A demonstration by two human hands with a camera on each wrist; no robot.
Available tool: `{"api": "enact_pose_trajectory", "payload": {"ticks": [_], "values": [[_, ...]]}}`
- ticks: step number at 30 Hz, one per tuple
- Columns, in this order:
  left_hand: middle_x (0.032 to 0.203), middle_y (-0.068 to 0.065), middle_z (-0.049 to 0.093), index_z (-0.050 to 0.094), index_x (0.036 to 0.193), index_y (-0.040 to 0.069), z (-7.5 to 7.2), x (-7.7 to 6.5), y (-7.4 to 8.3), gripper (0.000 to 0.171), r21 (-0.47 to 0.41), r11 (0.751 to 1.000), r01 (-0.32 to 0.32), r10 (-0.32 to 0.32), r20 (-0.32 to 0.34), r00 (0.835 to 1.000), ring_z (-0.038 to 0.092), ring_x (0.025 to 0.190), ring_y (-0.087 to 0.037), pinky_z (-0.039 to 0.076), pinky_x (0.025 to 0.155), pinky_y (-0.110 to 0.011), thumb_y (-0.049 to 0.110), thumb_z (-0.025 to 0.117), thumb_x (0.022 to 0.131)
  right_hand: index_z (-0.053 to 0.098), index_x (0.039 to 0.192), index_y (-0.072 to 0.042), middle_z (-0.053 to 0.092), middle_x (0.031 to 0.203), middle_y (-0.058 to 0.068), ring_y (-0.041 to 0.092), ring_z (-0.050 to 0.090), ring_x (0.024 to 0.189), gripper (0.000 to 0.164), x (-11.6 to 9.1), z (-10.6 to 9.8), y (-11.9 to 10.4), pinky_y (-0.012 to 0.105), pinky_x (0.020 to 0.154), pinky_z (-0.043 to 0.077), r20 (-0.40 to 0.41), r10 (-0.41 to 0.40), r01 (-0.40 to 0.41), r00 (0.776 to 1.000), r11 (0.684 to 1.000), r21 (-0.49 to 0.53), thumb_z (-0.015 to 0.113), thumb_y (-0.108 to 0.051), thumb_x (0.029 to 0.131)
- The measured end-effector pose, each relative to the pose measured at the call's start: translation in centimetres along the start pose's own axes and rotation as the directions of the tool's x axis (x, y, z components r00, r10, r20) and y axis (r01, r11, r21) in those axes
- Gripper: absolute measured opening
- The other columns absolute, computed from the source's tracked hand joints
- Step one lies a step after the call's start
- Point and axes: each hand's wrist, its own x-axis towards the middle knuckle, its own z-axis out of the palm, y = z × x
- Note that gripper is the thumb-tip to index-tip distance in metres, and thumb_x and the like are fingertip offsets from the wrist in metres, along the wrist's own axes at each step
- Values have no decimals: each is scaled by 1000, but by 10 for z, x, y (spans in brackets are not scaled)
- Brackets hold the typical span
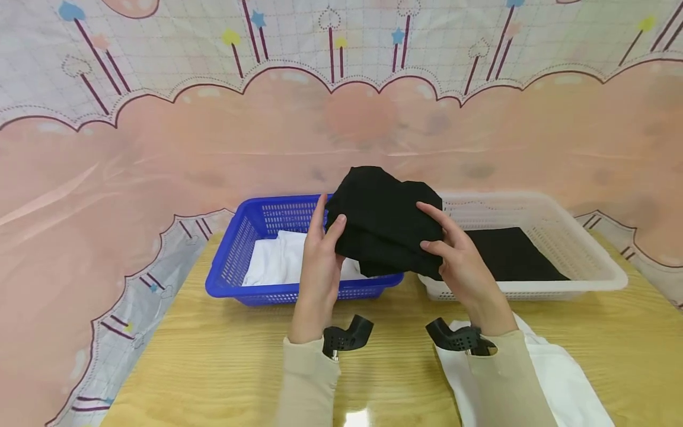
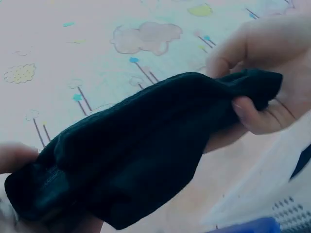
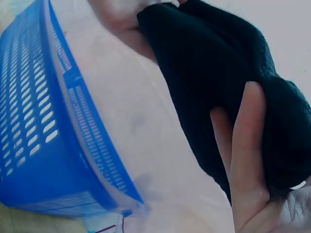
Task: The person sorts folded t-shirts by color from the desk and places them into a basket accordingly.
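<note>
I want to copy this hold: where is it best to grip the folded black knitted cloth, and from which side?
Grip the folded black knitted cloth at its two opposite ends, one hand from each side. The left hand and right hand hold it so, thumbs on top, probably keeping the folded bundle together.

**Soft even light up top, wrist cams looking washed out and blurry**

The head view is looking bright and evenly lit, with soft light seeming to come from above. The wooden table (image 1: 224, 356) is throwing back a small white glare patch at the bottom edge, and shadows under the blue basket (image 1: 251, 237) are staying faint. Straight lines are bowing a bit toward the edges, so the lens is distorting there. The black cloth (image 1: 386, 222) is swallowing nearly all detail. Both wrist views are coming out hazy and low-contrast with a cool cast. The left hand (image 2: 12, 160) is blurring out at the frame edge, and the right hand (image 3: 252, 165) is sitting too close to focus properly.
</note>
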Motion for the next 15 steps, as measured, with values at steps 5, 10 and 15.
{"api": "enact_pose_trajectory", "payload": {"ticks": [5, 10, 15], "values": [[138, 8, 32, 35, 136, 32, 0, -3, 4, 48, 160, 986, -45, 40, 40, 998, 38, 122, -14, 35, 96, -40, 20, 51, 92, 35, 138, -16, 15, 146, 0, 16, 23, 130, 51, 3, 0, 5, 17, 76, 42, -46, -18, 16, 999, 999, -45, 41, 3, 91], [140, 8, 29, 33, 138, 27, 3, -9, 9, 50, 223, 974, -32, 15, 76, 997, 35, 124, -14, 32, 98, -40, 16, 49, 92, 40, 135, -13, 20, 143, 3, 7, 50, 76, 46, 3, -9, 9, 19, 47, 29, -55, -16, 10, 998, 994, -106, 46, -1, 91], [144, 6, 19, 22, 142, 23, 7, -12, 11, 61, 308, 950, -50, 17, 109, 994, 26, 128, -16, 26, 102, -38, 12, 51, 90, 41, 134, -11, 18, 141, 5, 12, 14, 37, 44, 4, -17, 11, 30, 37, 11, -48, -40, 32, 998, 985, -169, 46, -2, 91]]}}
